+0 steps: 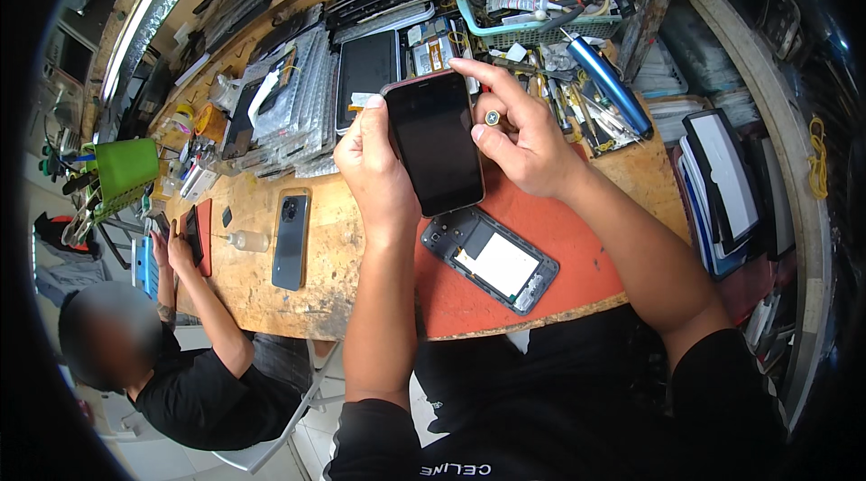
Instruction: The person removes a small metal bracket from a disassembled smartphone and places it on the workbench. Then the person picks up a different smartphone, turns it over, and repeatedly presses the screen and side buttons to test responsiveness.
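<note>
A black smartphone [437, 144] with a dark screen is held up over the bench. My left hand [377, 165] grips it along its left edge, thumb lying on the upper left corner. At the upper right, my right hand [528, 134] has its index finger on the top corner and its thumb at the right edge; a ring shows on one finger. Below the smartphone, an opened phone body [492, 259] with a white rectangle inside lies on a red mat [582, 251]. The back of the held smartphone is hidden.
Left of my forearm lie a phone [290, 239] and a small clear bottle [248, 241]. Bubble-wrapped parts [293, 111] are piled behind. A teal basket [541, 35] of supplies, scattered tools and a blue cylindrical tool [610, 87] sit at the back right. A co-worker [194, 373] sits at left.
</note>
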### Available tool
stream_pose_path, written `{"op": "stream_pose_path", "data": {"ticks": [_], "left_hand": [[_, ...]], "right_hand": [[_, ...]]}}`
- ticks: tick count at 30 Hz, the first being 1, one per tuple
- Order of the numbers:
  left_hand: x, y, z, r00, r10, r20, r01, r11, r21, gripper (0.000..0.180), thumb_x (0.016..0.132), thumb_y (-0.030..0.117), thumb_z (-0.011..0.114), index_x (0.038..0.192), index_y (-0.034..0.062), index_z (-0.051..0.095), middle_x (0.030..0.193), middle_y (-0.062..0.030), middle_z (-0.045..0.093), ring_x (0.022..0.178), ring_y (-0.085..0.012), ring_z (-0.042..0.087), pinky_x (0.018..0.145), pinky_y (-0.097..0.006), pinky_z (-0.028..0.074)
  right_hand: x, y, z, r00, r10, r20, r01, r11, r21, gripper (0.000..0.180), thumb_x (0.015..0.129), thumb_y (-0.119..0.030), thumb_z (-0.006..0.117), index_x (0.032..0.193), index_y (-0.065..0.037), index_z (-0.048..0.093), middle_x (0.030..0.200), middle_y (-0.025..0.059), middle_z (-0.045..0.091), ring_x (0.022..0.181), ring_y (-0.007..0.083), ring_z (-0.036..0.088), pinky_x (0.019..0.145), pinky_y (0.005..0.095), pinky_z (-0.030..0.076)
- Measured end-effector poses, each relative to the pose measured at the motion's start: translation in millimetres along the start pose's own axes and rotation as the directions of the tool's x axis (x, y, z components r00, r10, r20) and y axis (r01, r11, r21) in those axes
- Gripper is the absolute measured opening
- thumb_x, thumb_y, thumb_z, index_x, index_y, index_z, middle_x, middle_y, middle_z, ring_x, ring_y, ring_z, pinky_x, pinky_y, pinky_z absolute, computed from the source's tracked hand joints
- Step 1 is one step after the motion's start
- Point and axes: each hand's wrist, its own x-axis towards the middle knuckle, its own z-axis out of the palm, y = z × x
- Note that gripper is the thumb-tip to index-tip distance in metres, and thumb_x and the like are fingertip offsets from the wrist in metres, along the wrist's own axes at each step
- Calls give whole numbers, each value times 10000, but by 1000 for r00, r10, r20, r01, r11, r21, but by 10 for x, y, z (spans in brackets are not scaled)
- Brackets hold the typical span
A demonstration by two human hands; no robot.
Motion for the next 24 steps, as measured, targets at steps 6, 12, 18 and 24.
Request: {"op": "stream_pose_path", "data": {"ticks": [6, 12, 18, 24], "left_hand": [[0, -1, -31, 999, 22, 42, -23, 1000, 19, 363, 1128, 228, 528, 1013, -41, 744, 920, -48, 733, 781, -77, 633, 716, -241, 520], [-6, -1, -14, 1000, 16, 7, -16, 999, 37, 366, 1128, 225, 528, 994, -36, 746, 900, -41, 728, 767, -70, 623, 704, -236, 513], [-13, -3, -9, 1000, 22, -3, -22, 998, 64, 369, 1129, 227, 526, 1002, -39, 748, 887, -35, 717, 758, -65, 607, 693, -236, 505], [-8, -8, -15, 999, 52, 15, -53, 997, 64, 381, 1131, 234, 522, 990, -37, 751, 883, -32, 718, 755, -63, 607, 684, -235, 503]], "right_hand": [[-23, 10, -2, 999, 35, 6, -35, 999, 14, 718, 901, 8, 593, 1592, -106, 434, 697, 29, 568, 558, 73, 514, 575, 267, 443], [-10, -25, -8, 1000, 20, 4, -20, 1000, -9, 718, 898, 11, 599, 1588, -108, 436, 686, 16, 555, 551, 67, 497, 567, 266, 433], [-12, -17, -1, 1000, 19, -2, -19, 1000, -5, 714, 894, 11, 602, 1581, -104, 442, 678, 8, 542, 548, 65, 485, 561, 265, 422], [-11, -27, 2, 1000, 19, -3, -19, 1000, 8, 713, 885, 13, 609, 1571, -100, 450, 679, 8, 544, 540, 63, 477, 552, 261, 414]]}}
